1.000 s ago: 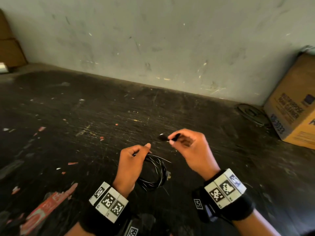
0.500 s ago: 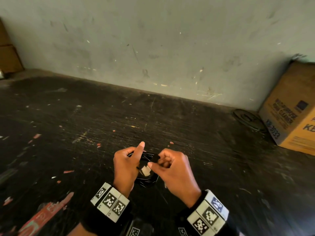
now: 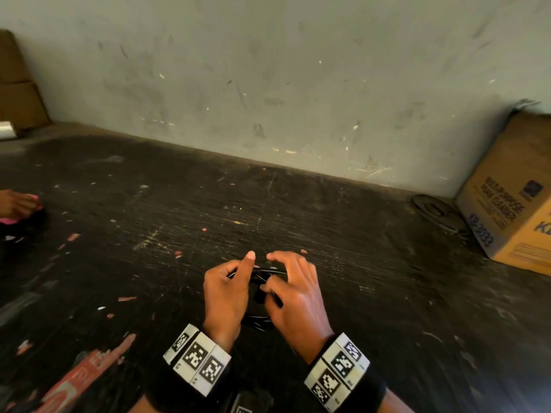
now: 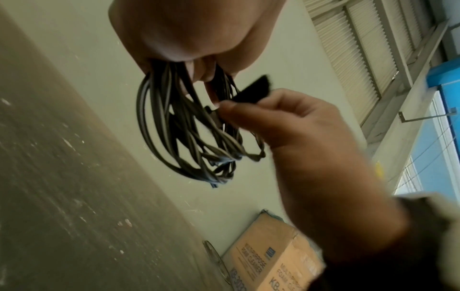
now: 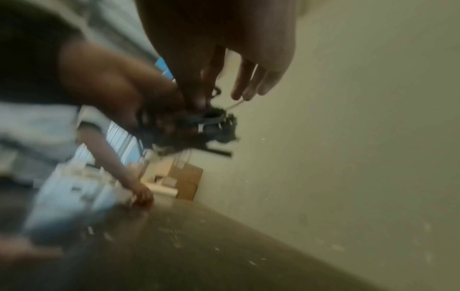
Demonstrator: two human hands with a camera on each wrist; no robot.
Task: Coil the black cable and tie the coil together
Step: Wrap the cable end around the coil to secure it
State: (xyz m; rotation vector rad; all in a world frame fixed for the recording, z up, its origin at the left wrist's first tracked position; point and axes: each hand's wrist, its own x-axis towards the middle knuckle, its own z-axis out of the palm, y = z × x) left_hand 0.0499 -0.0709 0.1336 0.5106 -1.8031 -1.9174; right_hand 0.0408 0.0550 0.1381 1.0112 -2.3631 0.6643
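The black cable is wound into a small coil (image 3: 258, 319) that hangs just above the dark tabletop (image 3: 372, 263). My left hand (image 3: 238, 278) grips the coil's top, its index finger sticking up. In the left wrist view the loops of the coil (image 4: 171, 137) dangle below my left palm. My right hand (image 3: 272, 283) sits right against the coil and pinches a flat black tie strap (image 4: 254, 89) between thumb and forefinger, with the other fingers spread. The right wrist view is blurred; there the coil (image 5: 199, 128) shows as a dark bundle.
A cardboard box (image 3: 512, 201) stands at the right against the wall, with a dark round disc (image 3: 432, 208) beside it. Another person's hand (image 3: 13, 204) holding something pink is at the left edge. A red paper scrap (image 3: 80, 380) lies front left.
My right hand, which held the strap up and apart from the coil, has come down and left to meet it. Both hands are now together on the coil.
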